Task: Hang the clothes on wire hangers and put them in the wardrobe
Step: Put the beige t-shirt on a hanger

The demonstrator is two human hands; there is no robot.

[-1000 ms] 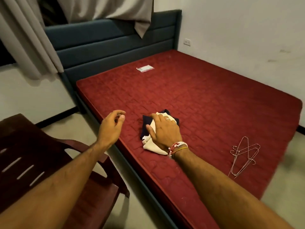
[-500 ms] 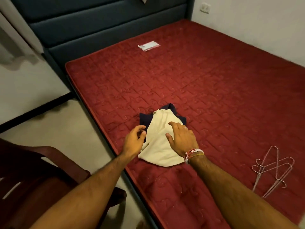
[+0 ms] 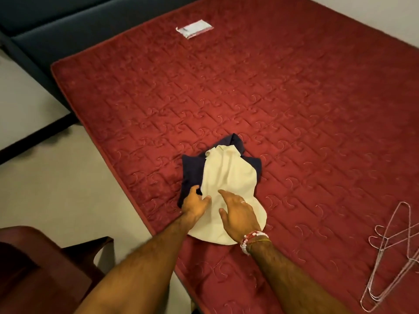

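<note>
2 garments are stacked on bed (image 3: 294, 109): cream top (image 3: 226, 175) over navy top (image 3: 191, 171). Cream edge is pinched by L hand (image 3: 195, 207); R hand (image 3: 238, 216) is laid flat on it. Approx 3 hangers (image 3: 383, 242) are seen well apart.

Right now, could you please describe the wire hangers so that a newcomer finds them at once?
Look at the red mattress. Toward its right side, apart from the folded clothes, lie the wire hangers. They are thin pale wire triangles, not cloth.
</note>
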